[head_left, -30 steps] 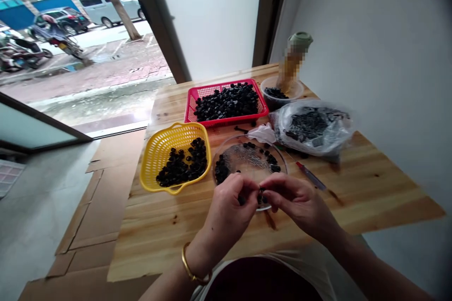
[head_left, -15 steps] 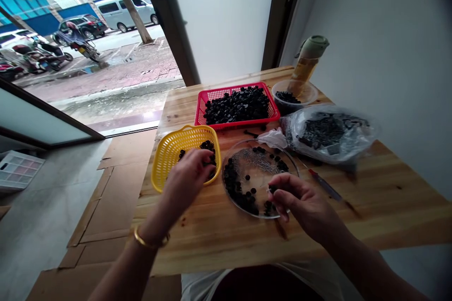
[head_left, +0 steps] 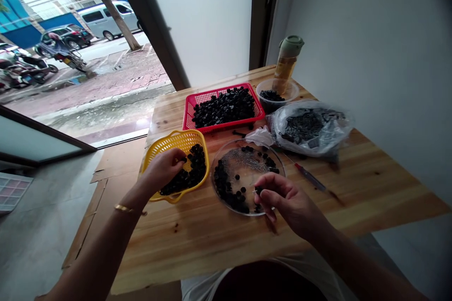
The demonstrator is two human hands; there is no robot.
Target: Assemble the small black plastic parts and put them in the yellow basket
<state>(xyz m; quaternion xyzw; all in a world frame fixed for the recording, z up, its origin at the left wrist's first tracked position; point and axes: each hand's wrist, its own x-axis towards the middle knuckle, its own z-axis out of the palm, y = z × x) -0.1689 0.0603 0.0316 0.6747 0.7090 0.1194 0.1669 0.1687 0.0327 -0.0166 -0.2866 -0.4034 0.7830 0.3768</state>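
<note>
My left hand [head_left: 164, 167] is over the yellow basket [head_left: 150, 150], thumb and fingers pinched on a small black part [head_left: 184, 159]. More black parts [head_left: 196, 164] lie in the basket below and beside it. My right hand [head_left: 286, 200] is closed in a pinch over the near right rim of a clear round dish [head_left: 216, 197]. Between its fingertips is a small black round knob [head_left: 259, 190] with a thin, shiny pin-like bit sticking out on the left. In the dish lie several black round pieces [head_left: 226, 188] and a spread of thin metal pins [head_left: 245, 162].
Behind stands a red basket [head_left: 221, 128] heaped with black pieces. A clear tub [head_left: 296, 91], a bottle [head_left: 284, 63] and a plastic bag [head_left: 339, 129] of dark parts are at the back right. A screwdriver-like tool [head_left: 314, 179] lies right of the dish.
My left hand has moved left and up from the basket's right side, uncovering more black parts. My right hand keeps its pinch by the dish. The whole view has shifted a little.
</note>
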